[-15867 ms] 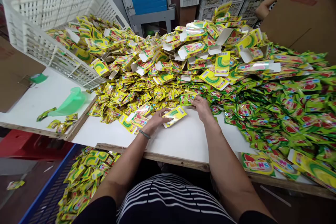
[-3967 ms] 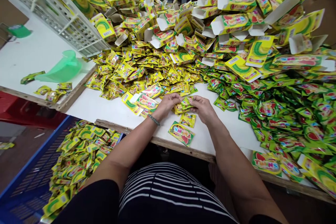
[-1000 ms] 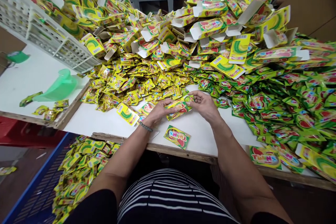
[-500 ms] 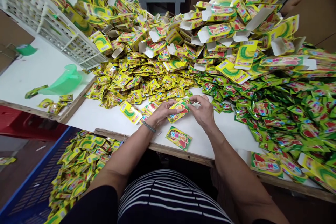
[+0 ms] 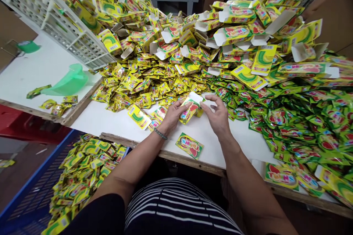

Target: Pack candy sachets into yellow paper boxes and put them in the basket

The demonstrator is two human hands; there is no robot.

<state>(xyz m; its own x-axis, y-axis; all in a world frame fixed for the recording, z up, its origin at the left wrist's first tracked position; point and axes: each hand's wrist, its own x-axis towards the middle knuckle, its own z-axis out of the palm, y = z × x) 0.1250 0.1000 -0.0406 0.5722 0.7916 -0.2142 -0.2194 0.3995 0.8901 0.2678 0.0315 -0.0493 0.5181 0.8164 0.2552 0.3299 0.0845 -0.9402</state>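
Note:
My left hand (image 5: pixel 174 115) is closed around a small yellow and green candy box (image 5: pixel 188 114), thumb lying across its printed front. The box's top end stands open with a white flap (image 5: pixel 194 97) raised. At the right edge of that box, the thumb and forefinger of my right hand (image 5: pixel 217 114) are pinched against it; a tiny item between them cannot be made out. On the white table below the hands lies a flat candy box (image 5: pixel 189 145). Another yellow box (image 5: pixel 139 116) rests left of my left hand, beside several colourful ones partly hidden by the wrist.
Yellow candy packets (image 5: pixel 143 84) heap up behind my hands, green packets (image 5: pixel 286 117) to the right. Open-ended boxes pile along the back. A white crate (image 5: pixel 74 38) tips in from the left, near a green scoop (image 5: pixel 68 82). A blue basket (image 5: pixel 35 183) of filled boxes stands below.
The held box has turned more upright, and its white flap now shows raised at the top. My right hand has shifted slightly right, its fingers a little more spread.

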